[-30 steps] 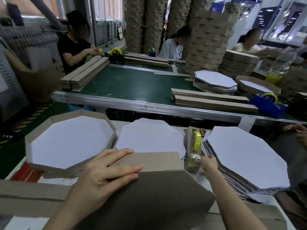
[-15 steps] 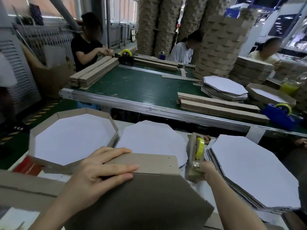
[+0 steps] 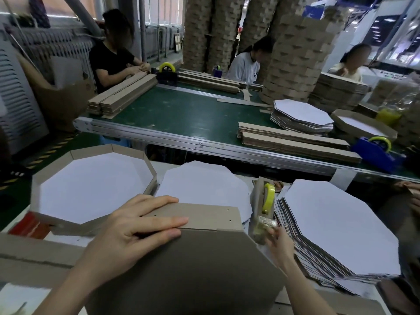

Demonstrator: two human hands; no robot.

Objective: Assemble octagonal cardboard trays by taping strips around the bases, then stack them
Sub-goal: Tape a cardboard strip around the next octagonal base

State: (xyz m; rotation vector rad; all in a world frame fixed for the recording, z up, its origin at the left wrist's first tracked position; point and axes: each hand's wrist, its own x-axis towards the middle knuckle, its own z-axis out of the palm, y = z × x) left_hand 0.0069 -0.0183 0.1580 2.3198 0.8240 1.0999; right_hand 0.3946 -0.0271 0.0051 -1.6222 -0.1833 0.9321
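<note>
One strip (image 3: 204,215) is pinned to the base (image 3: 193,269) at six o'clock under my flat left hand (image 3: 134,233). My right hand (image 3: 278,244) is at the tape dispenser (image 3: 263,201) at two o'clock, its grip I cannot tell. Next, I'd pull tape.

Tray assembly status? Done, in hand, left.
Done: one walled tray at left. In hand: left hand presses a strip against the upturned brown base; right hand is at the tape dispenser, grip unclear. Left: taping this strip, then the stack of flat bases at right and the loose base in the middle; stacking.
</note>
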